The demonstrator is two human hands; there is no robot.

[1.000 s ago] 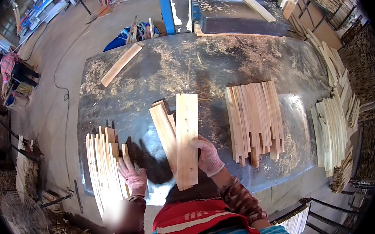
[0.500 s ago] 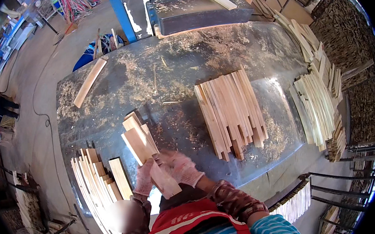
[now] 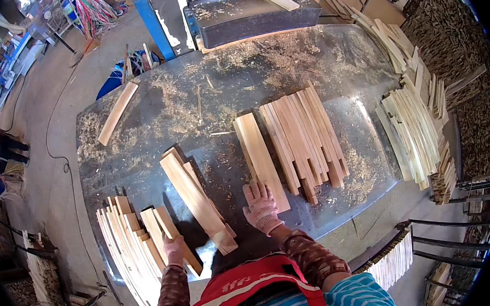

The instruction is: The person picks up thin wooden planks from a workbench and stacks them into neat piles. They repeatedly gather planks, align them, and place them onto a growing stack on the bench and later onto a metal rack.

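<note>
Could skew right-hand stack by unevenly pushing board with flat right hand, clasping plank apart in left hand.

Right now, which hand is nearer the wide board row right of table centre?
Right: right hand on a board just left of the board row; left hand farther left, beyond the middle boards.

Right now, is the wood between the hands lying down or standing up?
Lying down: the wood stretches along the tabletop, broad face up.
</note>
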